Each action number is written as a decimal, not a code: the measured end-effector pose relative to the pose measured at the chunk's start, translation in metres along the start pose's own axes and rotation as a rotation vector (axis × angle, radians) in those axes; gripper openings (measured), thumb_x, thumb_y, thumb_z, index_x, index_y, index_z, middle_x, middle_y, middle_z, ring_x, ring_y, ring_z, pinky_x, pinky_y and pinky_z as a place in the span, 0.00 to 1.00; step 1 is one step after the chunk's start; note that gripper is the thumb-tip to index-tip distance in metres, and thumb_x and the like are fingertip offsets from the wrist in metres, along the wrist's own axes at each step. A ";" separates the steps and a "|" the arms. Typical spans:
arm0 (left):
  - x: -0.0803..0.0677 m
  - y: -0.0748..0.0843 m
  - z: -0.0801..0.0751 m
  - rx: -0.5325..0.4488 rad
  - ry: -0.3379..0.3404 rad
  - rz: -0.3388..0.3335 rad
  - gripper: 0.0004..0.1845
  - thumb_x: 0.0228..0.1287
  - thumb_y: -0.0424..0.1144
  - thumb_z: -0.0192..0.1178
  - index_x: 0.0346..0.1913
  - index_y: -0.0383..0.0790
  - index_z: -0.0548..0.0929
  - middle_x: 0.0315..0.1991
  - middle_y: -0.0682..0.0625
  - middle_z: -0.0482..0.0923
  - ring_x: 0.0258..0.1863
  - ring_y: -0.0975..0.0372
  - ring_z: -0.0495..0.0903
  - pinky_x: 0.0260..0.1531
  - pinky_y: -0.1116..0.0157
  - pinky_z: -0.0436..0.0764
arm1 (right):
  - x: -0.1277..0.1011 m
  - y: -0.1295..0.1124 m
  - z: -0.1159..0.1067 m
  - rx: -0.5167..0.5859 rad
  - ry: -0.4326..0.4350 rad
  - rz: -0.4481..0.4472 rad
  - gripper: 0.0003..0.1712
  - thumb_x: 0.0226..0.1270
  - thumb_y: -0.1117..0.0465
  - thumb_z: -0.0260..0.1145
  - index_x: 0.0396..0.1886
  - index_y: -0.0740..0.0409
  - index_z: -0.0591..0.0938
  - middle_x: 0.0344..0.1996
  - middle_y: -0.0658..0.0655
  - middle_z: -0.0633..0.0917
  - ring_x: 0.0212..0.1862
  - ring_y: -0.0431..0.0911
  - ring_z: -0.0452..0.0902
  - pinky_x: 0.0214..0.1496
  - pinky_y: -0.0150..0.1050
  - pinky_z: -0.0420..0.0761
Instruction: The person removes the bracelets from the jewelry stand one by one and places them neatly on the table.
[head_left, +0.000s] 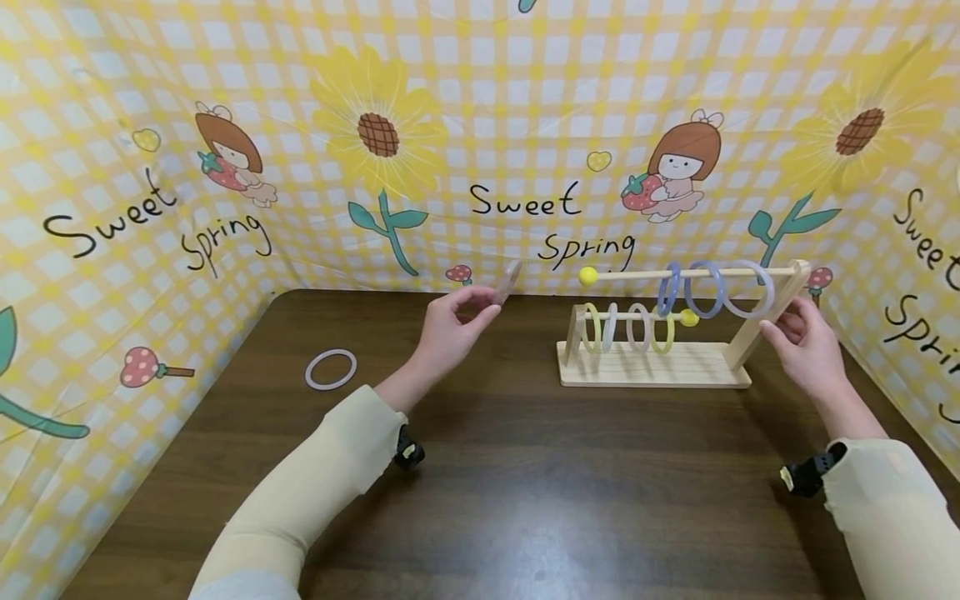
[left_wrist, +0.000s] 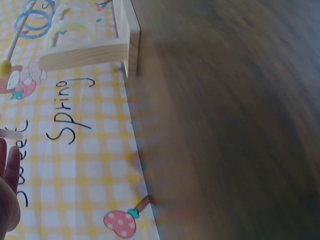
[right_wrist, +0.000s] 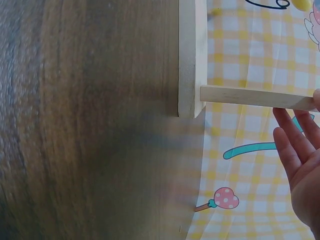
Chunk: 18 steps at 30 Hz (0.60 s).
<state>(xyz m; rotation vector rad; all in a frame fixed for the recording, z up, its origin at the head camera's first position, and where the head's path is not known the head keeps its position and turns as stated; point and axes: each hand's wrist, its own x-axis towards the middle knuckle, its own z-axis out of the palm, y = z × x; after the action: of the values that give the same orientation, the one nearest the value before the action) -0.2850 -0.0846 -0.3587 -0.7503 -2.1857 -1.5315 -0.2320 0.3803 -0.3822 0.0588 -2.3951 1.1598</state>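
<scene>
My left hand [head_left: 487, 307] is raised over the table's back middle and pinches a pale pink ring [head_left: 509, 282] edge-on, left of the wooden rack [head_left: 652, 368]. The rack's upper rod carries three blue and lilac rings [head_left: 708, 288]. Several yellow and white rings [head_left: 630, 327] hang on the lower rod. My right hand [head_left: 786, 323] is at the rack's slanted right post [head_left: 757, 327], fingers fairly straight and touching it. The right wrist view shows those fingers [right_wrist: 295, 150] beside the post [right_wrist: 250, 96]. In the left wrist view only fingertips [left_wrist: 7, 170] show at the left edge.
A second pale ring [head_left: 331, 369] lies flat on the dark wooden table [head_left: 525, 483] at the left. Yellow checked cloth walls [head_left: 480, 125] close in the back and both sides. The rack stands close to the back right corner.
</scene>
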 end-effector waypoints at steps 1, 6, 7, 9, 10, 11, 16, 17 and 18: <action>-0.001 -0.001 -0.003 0.005 0.000 0.002 0.08 0.63 0.34 0.66 0.44 0.35 0.85 0.37 0.48 0.84 0.38 0.61 0.79 0.33 0.61 0.81 | 0.000 0.000 0.000 0.000 -0.001 0.000 0.29 0.73 0.66 0.58 0.66 0.74 0.60 0.55 0.84 0.70 0.47 0.21 0.69 0.44 0.15 0.70; -0.011 -0.004 -0.018 0.034 0.006 0.007 0.08 0.63 0.33 0.66 0.44 0.35 0.85 0.38 0.47 0.84 0.38 0.60 0.80 0.32 0.60 0.82 | -0.001 0.000 0.000 -0.004 -0.003 -0.003 0.29 0.73 0.66 0.58 0.66 0.75 0.60 0.55 0.84 0.70 0.47 0.20 0.68 0.44 0.15 0.69; -0.012 -0.004 -0.021 0.040 0.009 0.008 0.08 0.63 0.33 0.66 0.44 0.34 0.85 0.39 0.46 0.84 0.38 0.60 0.80 0.32 0.59 0.82 | -0.001 0.000 0.000 -0.005 -0.002 -0.006 0.29 0.72 0.66 0.58 0.66 0.75 0.61 0.55 0.83 0.71 0.46 0.20 0.68 0.44 0.15 0.69; -0.015 -0.004 -0.026 0.049 0.018 0.014 0.08 0.63 0.32 0.66 0.44 0.34 0.86 0.39 0.45 0.84 0.39 0.58 0.81 0.31 0.58 0.82 | -0.001 0.002 0.000 -0.003 -0.001 -0.010 0.29 0.72 0.66 0.59 0.66 0.74 0.61 0.55 0.82 0.71 0.46 0.19 0.68 0.44 0.15 0.70; -0.016 -0.004 -0.028 0.050 0.023 0.018 0.08 0.63 0.32 0.66 0.44 0.34 0.86 0.39 0.45 0.84 0.39 0.57 0.81 0.31 0.58 0.81 | -0.001 0.002 0.000 -0.003 0.000 -0.011 0.28 0.72 0.67 0.59 0.66 0.74 0.61 0.55 0.82 0.71 0.45 0.19 0.68 0.43 0.16 0.70; -0.016 -0.004 -0.030 0.052 0.029 0.023 0.08 0.63 0.32 0.66 0.44 0.33 0.86 0.39 0.45 0.84 0.39 0.57 0.81 0.31 0.59 0.81 | 0.000 0.003 0.000 -0.001 0.000 -0.013 0.28 0.72 0.67 0.59 0.66 0.74 0.62 0.55 0.80 0.72 0.46 0.19 0.68 0.44 0.16 0.70; -0.019 -0.004 -0.041 0.065 0.057 0.038 0.08 0.64 0.31 0.65 0.44 0.32 0.85 0.39 0.45 0.84 0.40 0.59 0.81 0.31 0.63 0.82 | 0.000 0.002 -0.001 0.034 0.008 -0.027 0.27 0.71 0.67 0.60 0.65 0.72 0.64 0.48 0.49 0.79 0.44 0.19 0.69 0.44 0.16 0.70; -0.020 -0.004 -0.043 0.071 0.061 0.040 0.08 0.64 0.31 0.65 0.44 0.32 0.85 0.40 0.45 0.84 0.40 0.59 0.81 0.31 0.65 0.82 | 0.000 0.002 0.000 0.049 0.010 -0.032 0.26 0.71 0.68 0.60 0.64 0.70 0.65 0.45 0.42 0.78 0.44 0.19 0.69 0.44 0.16 0.70; -0.021 -0.004 -0.046 0.077 0.065 0.041 0.07 0.64 0.31 0.64 0.44 0.32 0.85 0.40 0.45 0.84 0.40 0.60 0.81 0.31 0.65 0.81 | 0.000 0.001 0.000 0.060 0.014 -0.038 0.25 0.70 0.68 0.60 0.64 0.70 0.66 0.42 0.36 0.76 0.43 0.18 0.69 0.43 0.16 0.70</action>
<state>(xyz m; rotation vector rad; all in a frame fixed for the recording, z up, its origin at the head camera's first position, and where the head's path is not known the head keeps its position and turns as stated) -0.2714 -0.1334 -0.3580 -0.7073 -2.1548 -1.4234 -0.2323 0.3807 -0.3833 0.1145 -2.3375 1.2105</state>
